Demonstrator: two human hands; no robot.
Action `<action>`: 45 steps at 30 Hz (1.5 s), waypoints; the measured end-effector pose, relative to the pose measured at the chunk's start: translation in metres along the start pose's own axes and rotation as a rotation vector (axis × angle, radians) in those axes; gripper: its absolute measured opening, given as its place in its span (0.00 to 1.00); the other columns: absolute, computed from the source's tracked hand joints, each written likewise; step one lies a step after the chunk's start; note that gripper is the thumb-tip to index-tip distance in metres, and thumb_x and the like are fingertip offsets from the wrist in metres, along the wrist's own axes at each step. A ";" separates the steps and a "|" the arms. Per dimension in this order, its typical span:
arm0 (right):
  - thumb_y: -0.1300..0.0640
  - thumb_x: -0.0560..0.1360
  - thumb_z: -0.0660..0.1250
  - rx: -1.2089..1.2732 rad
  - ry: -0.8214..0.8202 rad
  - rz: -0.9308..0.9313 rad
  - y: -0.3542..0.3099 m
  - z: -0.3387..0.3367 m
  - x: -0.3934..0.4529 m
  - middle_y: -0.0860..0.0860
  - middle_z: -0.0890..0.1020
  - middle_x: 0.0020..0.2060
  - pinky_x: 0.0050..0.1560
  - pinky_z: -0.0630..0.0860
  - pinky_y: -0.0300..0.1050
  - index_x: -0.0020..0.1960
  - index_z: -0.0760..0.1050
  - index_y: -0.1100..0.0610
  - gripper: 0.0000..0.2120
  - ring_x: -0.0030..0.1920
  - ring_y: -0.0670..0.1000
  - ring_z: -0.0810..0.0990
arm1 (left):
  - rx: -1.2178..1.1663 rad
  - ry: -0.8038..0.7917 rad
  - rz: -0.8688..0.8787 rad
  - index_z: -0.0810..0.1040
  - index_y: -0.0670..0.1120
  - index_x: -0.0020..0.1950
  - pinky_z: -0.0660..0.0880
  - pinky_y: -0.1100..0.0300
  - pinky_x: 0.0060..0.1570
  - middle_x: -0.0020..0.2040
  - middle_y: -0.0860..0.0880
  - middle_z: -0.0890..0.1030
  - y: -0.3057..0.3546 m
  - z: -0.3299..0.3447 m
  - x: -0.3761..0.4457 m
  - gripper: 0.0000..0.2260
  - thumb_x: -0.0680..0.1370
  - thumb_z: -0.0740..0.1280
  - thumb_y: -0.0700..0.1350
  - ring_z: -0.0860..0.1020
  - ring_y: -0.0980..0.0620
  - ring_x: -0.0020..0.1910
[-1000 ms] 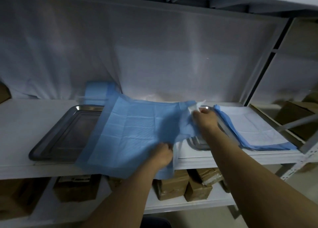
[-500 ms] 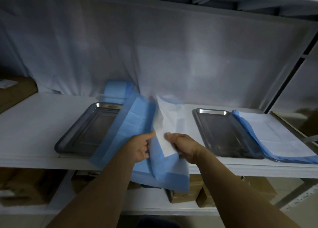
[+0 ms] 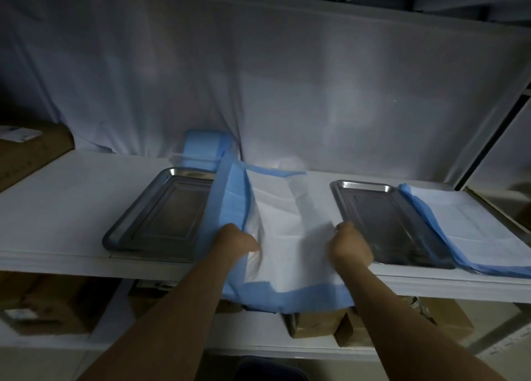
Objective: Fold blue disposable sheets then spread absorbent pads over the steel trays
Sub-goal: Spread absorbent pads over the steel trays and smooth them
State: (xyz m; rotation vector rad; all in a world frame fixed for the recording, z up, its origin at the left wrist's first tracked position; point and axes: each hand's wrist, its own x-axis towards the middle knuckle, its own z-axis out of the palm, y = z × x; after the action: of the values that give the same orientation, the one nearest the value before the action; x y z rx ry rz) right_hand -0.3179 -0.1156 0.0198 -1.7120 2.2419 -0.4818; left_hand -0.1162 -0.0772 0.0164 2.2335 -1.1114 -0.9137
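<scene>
A blue-edged absorbent pad [image 3: 287, 231] lies white side up between two steel trays, its near edge hanging over the shelf front. My left hand [image 3: 237, 241] grips its left part, where the blue backing folds up. My right hand [image 3: 349, 247] grips its right edge. The left steel tray [image 3: 161, 211] and the right steel tray [image 3: 388, 222] are bare. Another pad [image 3: 465, 225] lies white side up at the far right, covering the right tray's right rim.
A folded blue stack [image 3: 205, 147] stands at the back against the white cloth backdrop [image 3: 258, 78]. A cardboard box [image 3: 28, 150] sits on the shelf [image 3: 57, 196] at far left. Several cardboard boxes [image 3: 321, 326] fill the lower shelf.
The pad was turned from blue side up to white side up. My hands drew apart and spread it between the trays. The view shifted so both trays show.
</scene>
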 end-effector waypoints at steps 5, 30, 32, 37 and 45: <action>0.59 0.78 0.61 -0.157 0.031 0.081 0.022 -0.020 0.008 0.58 0.76 0.58 0.55 0.76 0.53 0.65 0.66 0.58 0.17 0.58 0.58 0.77 | -0.377 -0.083 -0.042 0.74 0.34 0.59 0.70 0.62 0.34 0.46 0.39 0.77 0.005 0.019 -0.005 0.20 0.69 0.72 0.40 0.78 0.44 0.42; 0.38 0.75 0.58 -0.385 -0.267 -0.443 0.012 0.012 -0.006 0.51 0.66 0.69 0.65 0.64 0.54 0.72 0.62 0.47 0.28 0.69 0.55 0.65 | -0.471 0.142 -0.027 0.66 0.41 0.68 0.74 0.52 0.54 0.62 0.39 0.74 0.005 0.025 0.001 0.24 0.74 0.68 0.41 0.76 0.40 0.58; 0.36 0.74 0.59 -0.409 -0.262 -0.428 0.012 0.008 -0.005 0.51 0.67 0.68 0.65 0.65 0.55 0.72 0.62 0.47 0.30 0.68 0.55 0.66 | -0.511 0.134 -0.116 0.66 0.36 0.67 0.75 0.52 0.53 0.61 0.38 0.75 0.004 0.023 0.004 0.26 0.72 0.70 0.41 0.77 0.40 0.57; 0.32 0.72 0.59 -0.415 -0.259 -0.352 0.013 0.000 -0.006 0.52 0.72 0.63 0.59 0.71 0.51 0.69 0.66 0.52 0.33 0.63 0.55 0.73 | -0.209 0.005 -0.080 0.67 0.35 0.69 0.72 0.57 0.52 0.64 0.39 0.74 0.017 0.020 0.007 0.24 0.75 0.69 0.41 0.75 0.41 0.61; 0.38 0.75 0.59 -0.229 -0.287 -0.410 0.008 0.008 -0.005 0.53 0.66 0.69 0.64 0.67 0.55 0.69 0.64 0.51 0.27 0.67 0.56 0.67 | -0.645 -0.299 -0.142 0.71 0.38 0.68 0.64 0.50 0.71 0.65 0.42 0.73 0.014 0.003 0.026 0.27 0.76 0.67 0.54 0.71 0.42 0.66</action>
State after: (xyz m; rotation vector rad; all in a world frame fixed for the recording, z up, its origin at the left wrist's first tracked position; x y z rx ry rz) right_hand -0.3205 -0.1098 0.0087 -2.2100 1.8042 -0.0496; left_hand -0.1140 -0.1073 0.0144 1.6875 -0.6400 -1.4581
